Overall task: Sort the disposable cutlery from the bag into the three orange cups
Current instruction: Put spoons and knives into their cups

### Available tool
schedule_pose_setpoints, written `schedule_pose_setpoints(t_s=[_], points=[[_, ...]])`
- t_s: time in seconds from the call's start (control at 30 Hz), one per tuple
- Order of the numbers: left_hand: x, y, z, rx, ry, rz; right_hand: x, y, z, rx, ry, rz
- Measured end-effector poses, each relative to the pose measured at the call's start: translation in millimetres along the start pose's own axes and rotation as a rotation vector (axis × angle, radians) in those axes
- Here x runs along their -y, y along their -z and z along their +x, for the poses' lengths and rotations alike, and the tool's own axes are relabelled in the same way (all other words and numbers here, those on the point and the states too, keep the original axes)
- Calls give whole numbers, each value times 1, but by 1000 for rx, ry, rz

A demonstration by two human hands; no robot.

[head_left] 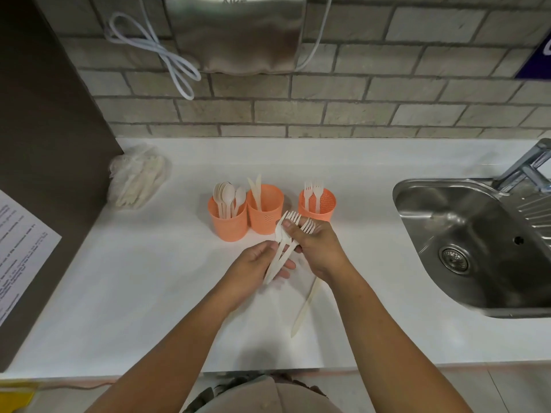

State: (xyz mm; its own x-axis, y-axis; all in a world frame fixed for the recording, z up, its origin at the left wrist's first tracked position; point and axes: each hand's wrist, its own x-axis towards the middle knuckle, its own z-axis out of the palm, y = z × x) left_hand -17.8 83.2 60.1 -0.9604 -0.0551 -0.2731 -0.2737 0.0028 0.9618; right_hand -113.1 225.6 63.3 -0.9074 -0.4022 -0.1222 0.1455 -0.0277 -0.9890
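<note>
Three orange cups stand in a row on the white counter: the left cup (228,223) holds spoons, the middle cup (265,210) holds knives, the right cup (317,205) holds forks. In front of them both hands hold one bunch of white forks (293,222). My right hand (316,248) grips the bunch near the tines, and my left hand (253,266) cups the handles from below. A single white knife (305,308) lies on the counter under my right wrist. The clear plastic bag (138,177) with more cutlery lies at the far left by the wall.
A steel sink (477,242) with a tap (527,162) fills the right side. A dark panel (44,144) with a printed sheet (21,251) bounds the left. A metal hand dryer (235,31) and a looped cable (167,55) hang on the brick wall.
</note>
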Motion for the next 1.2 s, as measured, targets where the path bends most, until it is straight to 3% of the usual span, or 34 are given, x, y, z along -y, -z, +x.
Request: schedule_pose_setpoints(t_s=[0.13,0.37,0.53,0.77,0.93,1.07,1.2], points=[[-8,5,24,-95,-208,292,18,12,9,34,43,-141],[-47,3,64,-36,-240,155,48,28,33,-36,219,-434],[-75,-4,89,-28,-209,153,72,37,45,-93,199,-563],[-108,-17,127,-69,-283,291,98,61,76,-88,179,-555],[-116,-18,154,-175,-363,390,110,83,87,-24,68,-250],[-110,-16,168,-226,-333,251,103,103,92,-112,83,-221],[-95,-17,176,-224,-334,260,90,114,98,-201,144,-277]])
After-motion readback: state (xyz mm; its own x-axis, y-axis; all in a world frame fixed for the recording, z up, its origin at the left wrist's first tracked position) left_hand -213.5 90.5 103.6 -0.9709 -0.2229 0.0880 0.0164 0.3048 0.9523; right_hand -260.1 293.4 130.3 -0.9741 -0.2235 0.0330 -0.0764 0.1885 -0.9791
